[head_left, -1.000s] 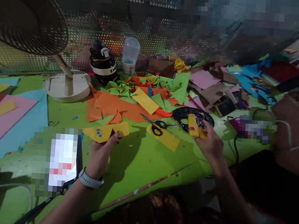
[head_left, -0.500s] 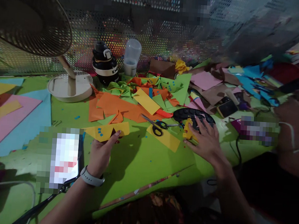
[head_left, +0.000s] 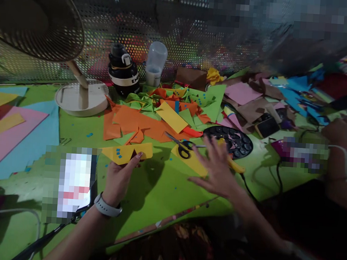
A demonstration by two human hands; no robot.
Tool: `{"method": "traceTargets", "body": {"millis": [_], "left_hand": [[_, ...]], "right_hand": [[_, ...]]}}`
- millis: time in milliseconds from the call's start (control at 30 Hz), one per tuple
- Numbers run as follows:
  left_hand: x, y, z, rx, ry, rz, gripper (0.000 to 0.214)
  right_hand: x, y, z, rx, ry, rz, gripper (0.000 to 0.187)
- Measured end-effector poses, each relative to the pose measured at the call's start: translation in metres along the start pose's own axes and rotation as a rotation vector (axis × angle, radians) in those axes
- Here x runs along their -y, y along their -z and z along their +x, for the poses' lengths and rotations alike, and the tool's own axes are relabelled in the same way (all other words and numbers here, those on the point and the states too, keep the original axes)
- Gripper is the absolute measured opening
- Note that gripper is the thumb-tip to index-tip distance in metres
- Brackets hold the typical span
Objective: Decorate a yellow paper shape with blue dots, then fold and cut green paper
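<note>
My left hand point(head_left: 120, 181) pinches a yellow paper strip point(head_left: 146, 149) with small blue pieces and a dark triangle on it, the thumb lying on top. Fingers spread and holding nothing, my right hand point(head_left: 218, 172) hovers over the table. Behind it lies a yellow glue gun point(head_left: 236, 165) with a black cord, partly hidden by the hand. A black tray point(head_left: 245, 146) with round hollows sits just beyond. Black-handled scissors point(head_left: 185, 152) rest across another yellow paper piece point(head_left: 186, 162), left of my right fingers.
Orange paper point(head_left: 129, 121) and green scraps cover the middle back. A fan point(head_left: 83, 100), a black bottle point(head_left: 124, 77) and a clear bottle point(head_left: 156, 59) stand behind. A lit phone point(head_left: 76, 186) lies left; another person's hand point(head_left: 341, 132) is far right.
My right hand has come off the glue gun and moved left, toward the scissors. The left hand keeps its hold on the yellow paper strip. The view has shifted slightly.
</note>
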State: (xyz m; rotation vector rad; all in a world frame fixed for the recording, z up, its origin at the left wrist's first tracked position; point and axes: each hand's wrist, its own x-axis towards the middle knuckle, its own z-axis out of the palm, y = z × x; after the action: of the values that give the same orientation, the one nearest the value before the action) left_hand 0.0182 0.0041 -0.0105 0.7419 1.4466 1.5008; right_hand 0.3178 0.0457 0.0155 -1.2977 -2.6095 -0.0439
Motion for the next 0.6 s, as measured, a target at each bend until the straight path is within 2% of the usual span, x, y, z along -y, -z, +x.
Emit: {"method": "traceTargets", "body": {"millis": [67,167,300,500,600], "left_hand": [[0.0,0.0,0.0,0.004,-0.006,0.011,0.028],[0.0,-0.001,0.0,0.01,-0.017,0.021,0.026],[0.001,-0.001,0.0,0.019,-0.005,0.032,0.026],[0.003,-0.001,-0.001,0.043,0.008,0.002,0.024],[0.002,-0.002,-0.002,0.051,0.003,0.031,0.023]], "right_hand": [[0.023,-0.009,0.01,0.078,0.087,0.039,0.088],[0.037,-0.023,0.018,0.158,0.137,0.108,0.088],[0.037,-0.029,0.022,0.206,0.134,0.186,0.088],[0.039,-0.027,0.026,0.255,0.108,0.261,0.087],[0.037,-0.018,0.025,0.22,0.061,0.446,0.082]]}}
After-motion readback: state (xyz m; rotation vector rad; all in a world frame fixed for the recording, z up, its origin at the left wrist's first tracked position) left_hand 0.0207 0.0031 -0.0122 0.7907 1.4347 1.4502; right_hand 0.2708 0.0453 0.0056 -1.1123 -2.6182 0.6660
